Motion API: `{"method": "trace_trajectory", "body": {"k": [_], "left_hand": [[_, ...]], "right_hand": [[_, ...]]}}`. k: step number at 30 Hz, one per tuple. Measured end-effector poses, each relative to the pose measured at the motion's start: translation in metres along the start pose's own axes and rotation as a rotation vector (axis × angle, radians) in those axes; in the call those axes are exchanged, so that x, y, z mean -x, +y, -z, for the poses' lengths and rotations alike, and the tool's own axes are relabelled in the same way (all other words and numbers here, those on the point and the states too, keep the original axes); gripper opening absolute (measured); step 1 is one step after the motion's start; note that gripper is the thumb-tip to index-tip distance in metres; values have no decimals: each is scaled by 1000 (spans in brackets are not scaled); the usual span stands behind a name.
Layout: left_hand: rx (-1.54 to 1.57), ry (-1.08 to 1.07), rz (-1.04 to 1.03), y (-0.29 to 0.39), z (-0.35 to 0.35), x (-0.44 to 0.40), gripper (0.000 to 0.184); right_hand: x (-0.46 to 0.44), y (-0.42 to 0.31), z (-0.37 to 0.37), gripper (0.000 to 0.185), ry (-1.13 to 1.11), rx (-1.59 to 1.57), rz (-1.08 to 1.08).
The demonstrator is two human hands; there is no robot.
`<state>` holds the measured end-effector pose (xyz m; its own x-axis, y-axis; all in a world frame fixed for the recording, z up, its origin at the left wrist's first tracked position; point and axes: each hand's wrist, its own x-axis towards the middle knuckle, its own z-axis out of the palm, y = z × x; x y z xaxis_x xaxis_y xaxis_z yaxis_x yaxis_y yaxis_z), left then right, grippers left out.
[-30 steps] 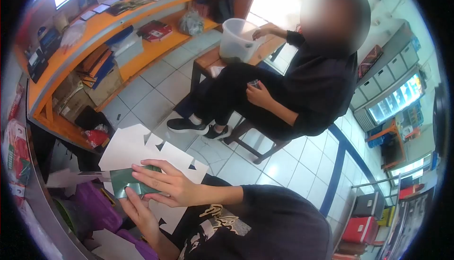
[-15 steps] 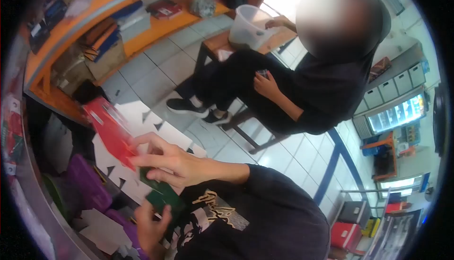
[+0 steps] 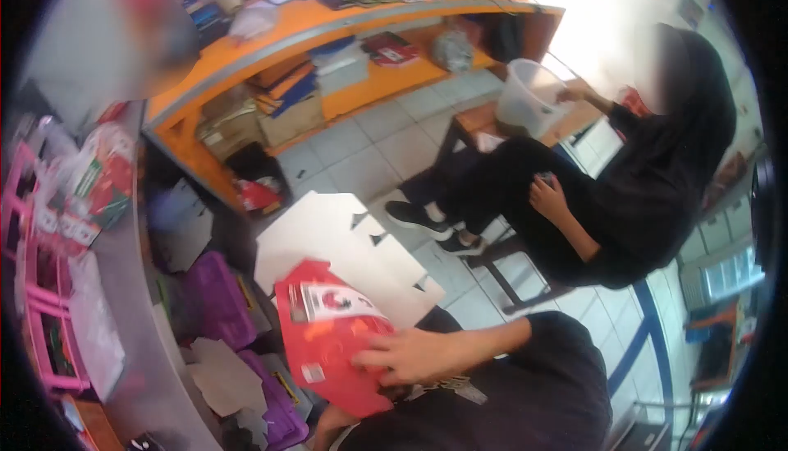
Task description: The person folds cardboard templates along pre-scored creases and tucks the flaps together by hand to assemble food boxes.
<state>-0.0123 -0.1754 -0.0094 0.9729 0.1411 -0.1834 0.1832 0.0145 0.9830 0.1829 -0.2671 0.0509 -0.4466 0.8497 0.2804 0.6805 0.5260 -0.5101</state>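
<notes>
A flat red printed carton (image 3: 316, 340) with a white band and a picture on it lies in front of my body, over the white notched cardboard (image 3: 328, 229). My right hand (image 3: 402, 357) reaches across from the right, its bent, slightly blurred fingers closed on the carton's lower right part. Low in the picture, beneath the carton, only the wrist area of my left hand (image 3: 332, 425) shows. Its fingers are hidden behind the carton.
Purple bins (image 3: 220, 299) and loose cardboard (image 3: 226, 377) are beside me. An orange bench (image 3: 345, 18) runs across the back. A seated person (image 3: 566, 196) keeps a hand near a clear bucket (image 3: 529, 102). Pink baskets (image 3: 53, 332) stand at the left.
The view has swung left, showing more bench and shelf. The red carton now faces me in front of my chest, and my right hand rests lower on it. The dark green pieces are out of sight.
</notes>
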Motion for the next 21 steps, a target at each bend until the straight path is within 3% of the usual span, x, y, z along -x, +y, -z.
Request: {"method": "trace_trajectory", "body": {"k": [6,8,9,11,12,14,18,20,21], "left_hand": [[186,128,-17,10,7,-2,39],[235,244,-56,18,9,4,38],[238,348,-90,26,10,5,37],[162,581,-179,44,10,2,37],[60,724,-225,60,13,0,29],[-99,788,-266,74,19,-8,24],[-88,962,-281,90,22,-16,12],[-29,1047,-308,94,24,-18,10],[24,1042,-340,92,28,-21,10]], "right_hand": [[10,6,7,22,-102,21,25],[9,14,1,39,239,80,-57],[2,14,5,39,234,76,-36],[-12,9,15,63,344,-59,-141],[-19,8,14,63,340,-58,-130],[-33,7,10,81,508,-54,-96],[-48,14,3,83,576,28,-73],[-55,20,0,81,833,-12,152],[-57,21,1,81,827,-15,163]]}}
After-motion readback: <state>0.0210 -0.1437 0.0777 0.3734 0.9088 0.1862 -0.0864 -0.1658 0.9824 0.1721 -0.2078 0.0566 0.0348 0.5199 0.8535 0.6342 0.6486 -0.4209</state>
